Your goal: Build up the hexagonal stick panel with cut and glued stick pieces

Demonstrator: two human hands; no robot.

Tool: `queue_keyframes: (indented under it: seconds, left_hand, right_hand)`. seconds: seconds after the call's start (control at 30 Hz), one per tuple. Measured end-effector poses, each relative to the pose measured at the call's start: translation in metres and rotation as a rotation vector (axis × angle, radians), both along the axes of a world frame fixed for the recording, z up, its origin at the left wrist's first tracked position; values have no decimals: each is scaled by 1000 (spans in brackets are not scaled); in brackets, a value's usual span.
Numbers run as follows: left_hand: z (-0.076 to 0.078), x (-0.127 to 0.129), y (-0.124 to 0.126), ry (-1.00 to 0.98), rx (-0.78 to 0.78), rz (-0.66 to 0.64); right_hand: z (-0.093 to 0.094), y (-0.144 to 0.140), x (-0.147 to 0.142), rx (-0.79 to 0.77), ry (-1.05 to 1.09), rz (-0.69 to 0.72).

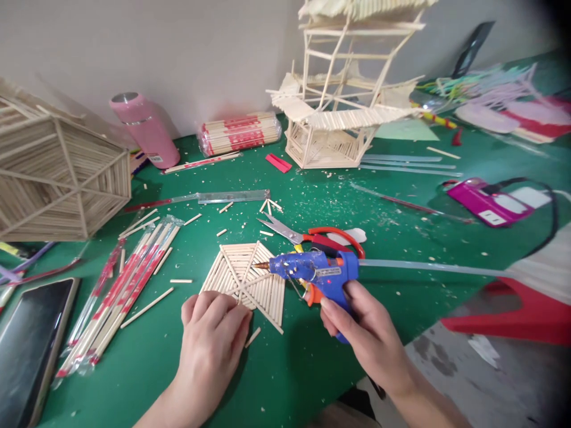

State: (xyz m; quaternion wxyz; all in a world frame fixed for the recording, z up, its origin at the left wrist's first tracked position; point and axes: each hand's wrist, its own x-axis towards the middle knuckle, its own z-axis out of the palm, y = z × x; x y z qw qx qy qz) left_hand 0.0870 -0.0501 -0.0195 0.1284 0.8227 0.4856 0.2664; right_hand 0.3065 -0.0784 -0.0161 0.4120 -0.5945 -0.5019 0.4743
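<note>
My right hand (pixel 363 321) grips a blue hot glue gun (pixel 328 274) with a long clear glue stick out of its back. The gun's nozzle points left, just over a many-sided panel of wooden sticks (pixel 267 297) lying flat on the table. At the panel's near left edge is my left hand (pixel 214 336), fingers curled and pressed together; whatever they pinch is hidden. Scissors with red-orange handles (pixel 319 236) lie opened just behind the gun. A short stick piece (pixel 253 337) rests beside my left hand.
A stick-built tower (pixel 330 131) stands at the back, a larger stick panel structure (pixel 75 178) at left. Wrapped stick bundles (pixel 129 285), a phone (pixel 35 345) and a pink bottle (pixel 145 128) are on the left. A purple device with a cord (pixel 488 202) sits right.
</note>
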Motion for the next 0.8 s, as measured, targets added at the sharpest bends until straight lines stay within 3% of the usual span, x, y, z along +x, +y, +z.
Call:
queue_keyframes:
  seconds: [0.8]
  left_hand:
    - [-4,-1,1,6,-18,-8]
  right_hand:
    - [-1,0,0,-9,-13,-7]
